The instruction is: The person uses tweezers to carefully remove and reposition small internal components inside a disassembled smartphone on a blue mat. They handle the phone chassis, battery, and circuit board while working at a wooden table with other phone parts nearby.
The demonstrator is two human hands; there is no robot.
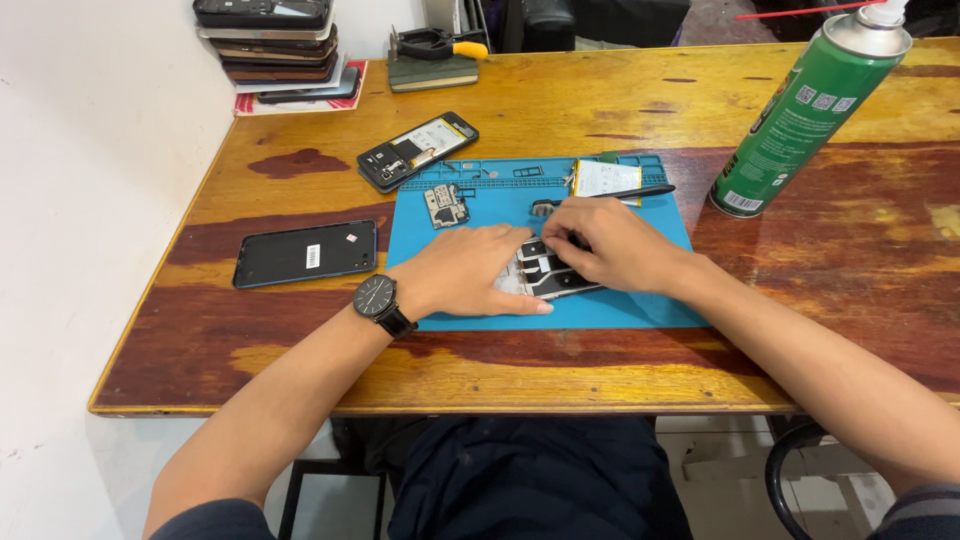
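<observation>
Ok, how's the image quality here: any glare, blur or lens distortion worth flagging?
Head view: sharp and evenly lit; soft glare on the glossy orange-brown wooden table; the tall green spray can leans outward from wide-angle distortion; faint shadows beneath the left hand and right hand.

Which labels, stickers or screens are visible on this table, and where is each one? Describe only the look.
Spray can: far right, green cylinder with white code squares and a barcode patch.
Black back cover: left of the blue mat, flat, with small white stickers.
Opened phone: behind the mat, black frame, white and yellow parts inside.
Stack of phones: far left corner, dark screens.
</observation>
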